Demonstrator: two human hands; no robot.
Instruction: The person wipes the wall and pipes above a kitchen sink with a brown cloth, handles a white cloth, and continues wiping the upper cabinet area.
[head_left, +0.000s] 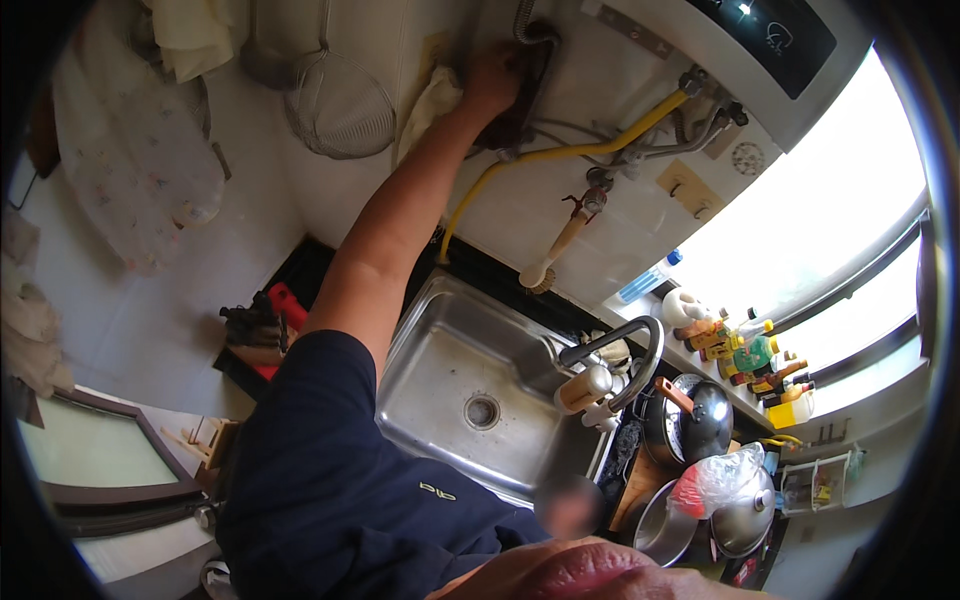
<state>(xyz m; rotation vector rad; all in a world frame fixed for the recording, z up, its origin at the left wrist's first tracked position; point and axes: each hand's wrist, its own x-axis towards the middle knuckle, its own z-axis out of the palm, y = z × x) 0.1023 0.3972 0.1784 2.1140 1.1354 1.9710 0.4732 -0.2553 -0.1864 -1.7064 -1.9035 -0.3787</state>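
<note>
My left hand (493, 75) reaches up to the tiled wall, its fingers curled at a dark brown object (517, 124) beside a corrugated metal hose (551, 60). Shadow and blur hide whether the fingers grip it. A pale cloth (433, 105) hangs next to the wrist. Under the outstretched arm lies a stainless steel sink (450, 367) with a round drain (481, 412). A yellow gas hose (577, 152) curves across the wall, right of the hand. My right hand is out of view.
A wire strainer (341, 105) and a ladle (266, 64) hang at upper left. A wall-mounted water heater (817, 82) juts in at upper right. A scrub brush (551, 259) hangs above the sink. The arched faucet (654, 352), sauce bottles (750, 356) and pots (690, 420) stand right.
</note>
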